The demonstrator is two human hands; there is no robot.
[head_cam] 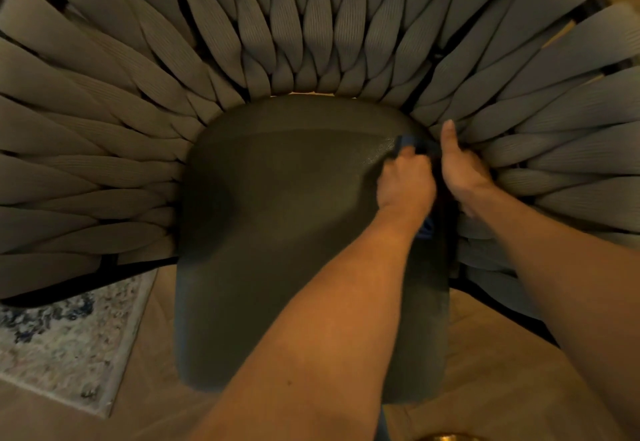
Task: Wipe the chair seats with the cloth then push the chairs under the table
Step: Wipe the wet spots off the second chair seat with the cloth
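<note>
Wiping at the far right corner of a dark seat cushion [277, 233] with a blue cloth [407, 141].

Left hand [405, 181] curled into a fist on the cloth, fingers gripping it, blue fabric showing past the knuckles and again under the wrist, pressed to the cushion's right rear edge. Right hand [462, 167] just beside it, thumb up, resting against the woven strap back [311, 25] of the chair where it meets the seat; fingers tucked out of sight, so cannot tell whether gripping. Patterned rug [69, 336] on the wooden floor [502, 371] at lower left, below the chair.
</note>
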